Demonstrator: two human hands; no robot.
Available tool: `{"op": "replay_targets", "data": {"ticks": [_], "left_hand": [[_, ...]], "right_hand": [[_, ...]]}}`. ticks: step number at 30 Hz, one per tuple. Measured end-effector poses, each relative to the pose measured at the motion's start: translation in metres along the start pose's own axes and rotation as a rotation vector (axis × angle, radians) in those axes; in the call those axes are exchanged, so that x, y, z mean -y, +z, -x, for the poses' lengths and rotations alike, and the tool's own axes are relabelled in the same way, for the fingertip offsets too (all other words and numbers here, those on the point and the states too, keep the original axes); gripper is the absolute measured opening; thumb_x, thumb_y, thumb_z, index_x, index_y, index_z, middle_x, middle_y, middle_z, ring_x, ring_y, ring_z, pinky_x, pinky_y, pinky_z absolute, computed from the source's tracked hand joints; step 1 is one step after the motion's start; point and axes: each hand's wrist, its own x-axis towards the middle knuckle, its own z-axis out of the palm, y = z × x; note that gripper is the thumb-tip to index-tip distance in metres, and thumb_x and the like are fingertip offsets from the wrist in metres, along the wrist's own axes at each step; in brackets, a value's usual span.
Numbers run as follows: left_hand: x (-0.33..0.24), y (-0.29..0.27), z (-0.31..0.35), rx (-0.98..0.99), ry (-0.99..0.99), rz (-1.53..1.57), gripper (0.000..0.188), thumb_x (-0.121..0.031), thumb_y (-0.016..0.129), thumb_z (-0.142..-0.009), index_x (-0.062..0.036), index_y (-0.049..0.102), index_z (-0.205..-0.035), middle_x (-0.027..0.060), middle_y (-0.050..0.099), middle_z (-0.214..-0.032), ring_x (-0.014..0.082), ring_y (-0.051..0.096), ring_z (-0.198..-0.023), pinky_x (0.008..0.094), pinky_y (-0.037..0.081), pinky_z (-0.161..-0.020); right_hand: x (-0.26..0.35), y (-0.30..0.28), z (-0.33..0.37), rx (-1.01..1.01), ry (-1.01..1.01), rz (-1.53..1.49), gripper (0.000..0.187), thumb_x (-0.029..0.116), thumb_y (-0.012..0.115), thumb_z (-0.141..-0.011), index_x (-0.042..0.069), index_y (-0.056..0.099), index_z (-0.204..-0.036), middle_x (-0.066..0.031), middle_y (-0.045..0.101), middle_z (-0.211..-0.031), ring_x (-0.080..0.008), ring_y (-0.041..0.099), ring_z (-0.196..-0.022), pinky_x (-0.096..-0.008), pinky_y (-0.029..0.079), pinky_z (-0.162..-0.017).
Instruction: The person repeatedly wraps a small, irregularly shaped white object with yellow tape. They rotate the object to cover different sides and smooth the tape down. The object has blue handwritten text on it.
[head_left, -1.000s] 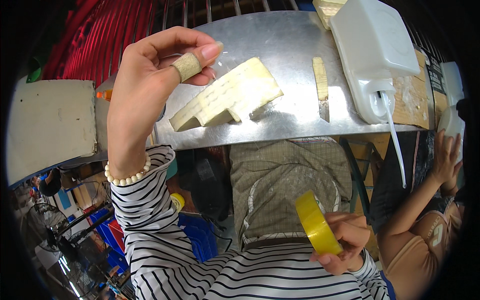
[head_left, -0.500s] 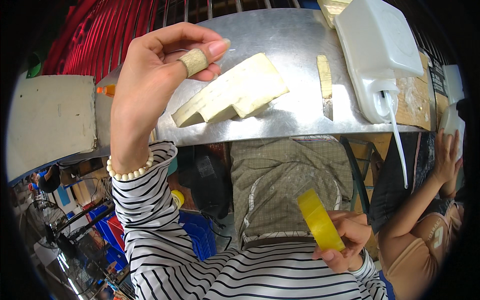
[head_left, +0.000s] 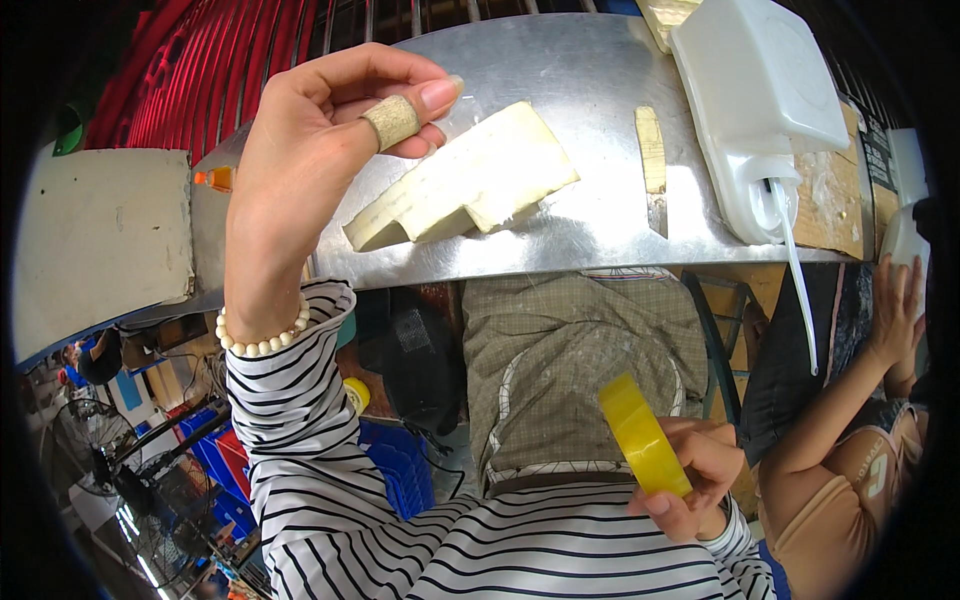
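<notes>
Nearest the camera, low on the right, the right hand (head_left: pixel 690 475) is closed around a roll of yellow tape (head_left: pixel 643 435), gripped by its rim and held edge-on over the lap and the striped sleeve. No loose end of tape shows from here, so I cannot tell whether a strip has been pulled free.

Higher and to the left, the left hand (head_left: pixel 310 160) is raised off the work — thumb and forefinger pinched lightly together on nothing, one finger showing a tan wrap (head_left: pixel 391 121) round its middle joint. A bracelet of pale beads (head_left: pixel 262 338) sits at that wrist.

Beyond it lies the metal counter (head_left: pixel 590 230). A cream-coloured wedge-shaped piece (head_left: pixel 470 185) rests flat on it just past the raised fingers, untouched by either hand; a narrow strip of like colour (head_left: pixel 651 150) lies to its right, and a white plastic jug (head_left: pixel 760 100) with a thin tube stands at the far right edge. Another person's arm (head_left: pixel 850 390) shows at the right margin, apart from all this.

My reading: the finger wrapping looks to be the step in hand, with the cream piece waiting. The next move would call for bringing the two hands together — finding the tape's free end with the pinched left fingers while the right steadies the roll.
</notes>
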Motion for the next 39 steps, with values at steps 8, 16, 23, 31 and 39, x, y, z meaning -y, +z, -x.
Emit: {"op": "replay_targets", "data": {"ticks": [8,16,23,31,39], "left_hand": [[0.01,-0.002,-0.006,0.149,-0.037,0.043,0.019,-0.017,0.074,-0.09,-0.0029,0.073,-0.103,0.0027,0.069,-0.09,0.0075,0.065,-0.077,0.021,0.052,-0.071],[0.036,-0.001,-0.009,0.365,-0.248,0.499,0.021,-0.01,0.07,-0.091,-0.0031,0.07,-0.111,0.004,0.07,-0.098,0.0084,0.067,-0.083,0.023,0.056,-0.074],[0.037,0.0,-0.007,0.228,-0.27,0.02,0.035,-0.004,0.068,-0.085,-0.001,0.065,-0.12,0.0101,0.067,-0.115,0.0163,0.062,-0.115,0.0303,0.049,-0.095],[-0.017,0.007,0.056,0.117,0.329,-0.286,0.091,-0.008,0.088,-0.065,-0.0037,0.046,-0.146,0.0182,0.059,-0.136,0.0292,0.055,-0.129,0.0405,0.04,-0.11],[-0.004,0.043,0.047,-0.08,0.257,-0.3,0.061,-0.006,0.086,-0.066,-0.0005,0.065,-0.123,0.0117,0.071,-0.111,0.0201,0.069,-0.102,0.0312,0.053,-0.092]], "right_hand": [[-0.002,0.0,0.001,-0.024,0.004,0.02,0.036,0.022,0.077,-0.075,0.001,0.05,-0.063,-0.0061,0.047,-0.052,-0.0161,0.041,-0.041,-0.0278,0.031,-0.041],[0.002,0.004,0.0,-0.089,0.206,-0.008,0.029,0.018,0.073,-0.084,0.001,0.056,-0.068,-0.0041,0.059,-0.053,-0.0109,0.057,-0.044,-0.0215,0.039,-0.044],[0.002,0.005,0.0,-0.066,0.222,-0.062,0.026,0.015,0.072,-0.087,0.001,0.059,-0.07,-0.0024,0.062,-0.054,-0.0085,0.06,-0.046,-0.0193,0.041,-0.045],[-0.003,0.003,0.001,-0.033,0.149,-0.016,0.026,0.016,0.073,-0.086,0.001,0.059,-0.07,-0.0019,0.06,-0.053,-0.0087,0.057,-0.044,-0.0203,0.039,-0.044],[-0.009,0.006,0.007,-0.055,0.084,-0.025,0.026,0.014,0.075,-0.081,0.001,0.057,-0.067,-0.0043,0.055,-0.053,-0.0124,0.05,-0.043,-0.024,0.034,-0.043]]}}
